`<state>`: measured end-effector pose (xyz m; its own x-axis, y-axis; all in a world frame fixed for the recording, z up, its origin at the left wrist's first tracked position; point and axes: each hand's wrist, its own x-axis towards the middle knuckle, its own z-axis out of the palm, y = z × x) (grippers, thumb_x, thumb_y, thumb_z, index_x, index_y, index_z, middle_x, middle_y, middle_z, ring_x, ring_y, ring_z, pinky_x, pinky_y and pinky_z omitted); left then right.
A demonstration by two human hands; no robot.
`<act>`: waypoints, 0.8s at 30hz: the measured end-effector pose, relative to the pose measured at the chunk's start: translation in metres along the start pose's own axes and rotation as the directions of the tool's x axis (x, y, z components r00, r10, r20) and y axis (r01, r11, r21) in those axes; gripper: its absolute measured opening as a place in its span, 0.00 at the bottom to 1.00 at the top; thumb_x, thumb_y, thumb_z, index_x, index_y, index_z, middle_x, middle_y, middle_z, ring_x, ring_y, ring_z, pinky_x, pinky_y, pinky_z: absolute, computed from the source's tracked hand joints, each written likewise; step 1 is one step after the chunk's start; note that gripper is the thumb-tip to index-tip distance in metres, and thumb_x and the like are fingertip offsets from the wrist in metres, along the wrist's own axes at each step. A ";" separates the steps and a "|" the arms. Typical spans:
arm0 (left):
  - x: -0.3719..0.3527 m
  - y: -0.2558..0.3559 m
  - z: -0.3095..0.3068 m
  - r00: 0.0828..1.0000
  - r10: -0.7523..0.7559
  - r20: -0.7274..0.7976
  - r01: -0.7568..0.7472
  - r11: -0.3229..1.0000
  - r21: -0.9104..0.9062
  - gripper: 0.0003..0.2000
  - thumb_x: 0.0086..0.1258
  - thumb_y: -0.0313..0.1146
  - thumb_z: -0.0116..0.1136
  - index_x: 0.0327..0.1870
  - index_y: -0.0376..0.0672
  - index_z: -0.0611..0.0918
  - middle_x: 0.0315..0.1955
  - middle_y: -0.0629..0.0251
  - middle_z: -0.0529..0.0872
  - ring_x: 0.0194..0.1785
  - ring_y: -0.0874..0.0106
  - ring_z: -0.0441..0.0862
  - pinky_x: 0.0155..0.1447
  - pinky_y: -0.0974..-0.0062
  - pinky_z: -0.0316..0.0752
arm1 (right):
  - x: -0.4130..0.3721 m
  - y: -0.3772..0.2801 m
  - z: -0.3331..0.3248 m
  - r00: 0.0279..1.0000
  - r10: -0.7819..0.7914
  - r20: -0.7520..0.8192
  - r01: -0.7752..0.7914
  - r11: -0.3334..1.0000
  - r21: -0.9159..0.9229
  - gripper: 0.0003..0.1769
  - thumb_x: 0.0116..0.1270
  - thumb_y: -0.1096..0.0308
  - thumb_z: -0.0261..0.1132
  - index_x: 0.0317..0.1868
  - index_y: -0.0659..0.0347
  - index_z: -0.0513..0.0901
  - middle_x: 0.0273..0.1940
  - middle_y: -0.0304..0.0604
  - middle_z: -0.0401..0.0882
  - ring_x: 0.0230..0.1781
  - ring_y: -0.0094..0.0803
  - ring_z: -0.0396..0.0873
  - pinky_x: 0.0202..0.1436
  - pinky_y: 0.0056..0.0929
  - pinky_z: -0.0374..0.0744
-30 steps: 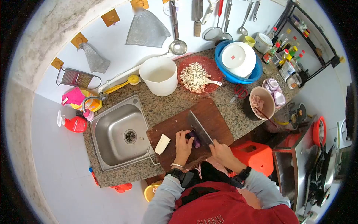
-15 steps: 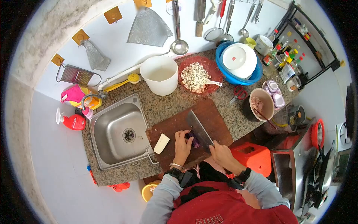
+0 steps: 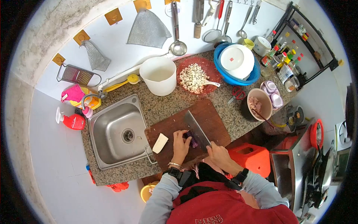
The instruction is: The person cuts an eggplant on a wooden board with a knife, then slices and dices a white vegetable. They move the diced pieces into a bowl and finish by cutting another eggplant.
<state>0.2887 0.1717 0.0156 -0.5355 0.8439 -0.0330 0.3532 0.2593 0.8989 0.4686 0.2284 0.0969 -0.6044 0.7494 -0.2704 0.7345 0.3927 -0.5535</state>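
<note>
My right hand (image 3: pixel 220 156) is closed round the handle of a cleaver (image 3: pixel 197 129). The broad blade slants across a wooden cutting board (image 3: pixel 212 120), its edge right beside a dark purple vegetable piece (image 3: pixel 194 142). On the other side of that piece, my left hand (image 3: pixel 180 146) grips it with curled fingers; part of it is hidden under them. A peeled, whitish block of food (image 3: pixel 160 143) lies on the board, left of my left hand and apart from it.
Left of the board is a steel sink (image 3: pixel 120 108). Behind it stand a white tub (image 3: pixel 158 80), a red plate (image 3: pixel 185 87) of diced food with a white spoon, and a blue basin (image 3: pixel 223 74) of bowls. Red scissors (image 3: pixel 237 93) and a pot (image 3: pixel 263 98) holding meat sit to the right.
The cleaver and my right hand have shifted slightly left, closer to my left hand. My left hand stays on the purple piece. The whole view has also moved a little.
</note>
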 end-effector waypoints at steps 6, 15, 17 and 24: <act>0.000 0.002 0.000 0.998 0.063 -0.020 -0.062 0.998 0.023 0.17 0.63 0.26 0.64 0.52 0.38 0.76 0.46 0.55 0.71 0.33 0.67 0.78 0.41 0.71 0.76 | 0.014 -0.007 0.012 1.000 -0.001 -0.024 0.001 1.000 -0.014 0.16 0.73 0.58 0.51 0.41 0.65 0.72 0.24 0.63 0.79 0.27 0.63 0.80 0.31 0.58 0.76; 0.000 -0.001 0.000 0.999 0.047 -0.013 -0.047 0.999 -0.004 0.17 0.63 0.26 0.64 0.52 0.38 0.76 0.46 0.56 0.71 0.32 0.67 0.78 0.40 0.72 0.76 | -0.003 -0.008 -0.001 1.000 0.028 0.012 -0.028 1.000 -0.001 0.16 0.73 0.58 0.50 0.41 0.65 0.71 0.24 0.63 0.80 0.27 0.63 0.79 0.33 0.59 0.76; 0.000 -0.001 0.001 0.999 0.038 -0.013 -0.038 0.999 -0.009 0.17 0.63 0.26 0.63 0.52 0.38 0.76 0.46 0.56 0.71 0.32 0.67 0.78 0.40 0.72 0.76 | -0.003 -0.006 0.000 1.000 0.020 0.004 -0.020 1.000 0.002 0.16 0.73 0.58 0.50 0.41 0.65 0.71 0.24 0.63 0.80 0.27 0.64 0.79 0.33 0.59 0.76; 0.001 0.001 0.000 0.996 0.085 -0.015 -0.085 0.996 0.029 0.16 0.62 0.26 0.64 0.51 0.37 0.76 0.46 0.55 0.72 0.33 0.66 0.78 0.40 0.72 0.76 | 0.014 -0.005 0.016 0.997 -0.029 -0.072 0.031 0.999 0.021 0.15 0.72 0.59 0.53 0.40 0.67 0.72 0.22 0.63 0.78 0.25 0.63 0.78 0.29 0.59 0.75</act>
<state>0.2881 0.1725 0.0163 -0.5147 0.8559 0.0502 0.4191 0.2001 0.8856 0.4514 0.2280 0.0833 -0.6018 0.7740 -0.1968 0.7089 0.4042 -0.5780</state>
